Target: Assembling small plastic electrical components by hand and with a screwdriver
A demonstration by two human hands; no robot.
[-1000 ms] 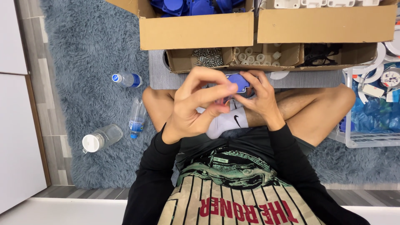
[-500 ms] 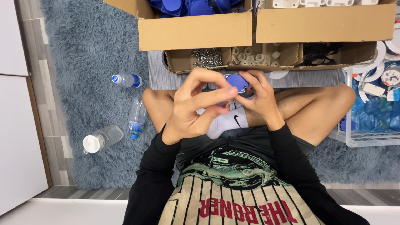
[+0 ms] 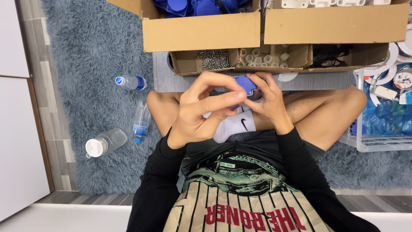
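While both hands meet over crossed legs | left hand (image 3: pixel 201 109) and right hand (image 3: pixel 266 101) fingers pinch blue plastic part (image 3: pixel 245 84) | screws (image 3: pixel 213 59) boxed beyond

Blue part (image 3: pixel 245 83) mostly behind hands (image 3: pixel 231 105)

Both black-sleeved arms bend inward over the crossed legs, left hand (image 3: pixel 198 112) and right hand (image 3: pixel 266 101) meeting fingertip to fingertip, fingers curled, thumbs pinching.
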